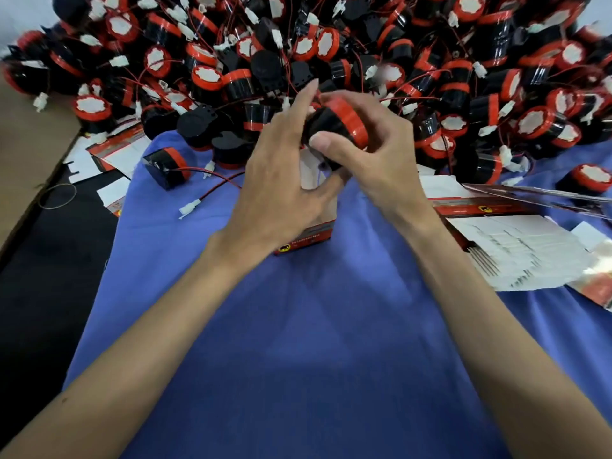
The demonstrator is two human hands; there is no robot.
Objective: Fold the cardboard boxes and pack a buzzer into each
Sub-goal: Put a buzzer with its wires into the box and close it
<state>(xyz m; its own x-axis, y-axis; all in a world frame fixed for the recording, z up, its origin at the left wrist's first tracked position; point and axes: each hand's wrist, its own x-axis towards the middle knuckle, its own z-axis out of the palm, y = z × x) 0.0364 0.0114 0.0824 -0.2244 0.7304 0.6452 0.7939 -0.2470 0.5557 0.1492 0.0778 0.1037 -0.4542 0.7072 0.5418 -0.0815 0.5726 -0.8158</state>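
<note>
The right hand (381,160) curls thumb and fingers round a red-banded buzzer (334,127) just above the upright box (309,233) on the blue cloth (314,326). The left hand (278,180) grips the box's open top, thumb across its front and index finger straight, hiding most of it. Behind the box rises a heap of buzzers (331,44); left of it lies a loose buzzer (167,167), right of it a stack of flat cartons (516,250).
</note>
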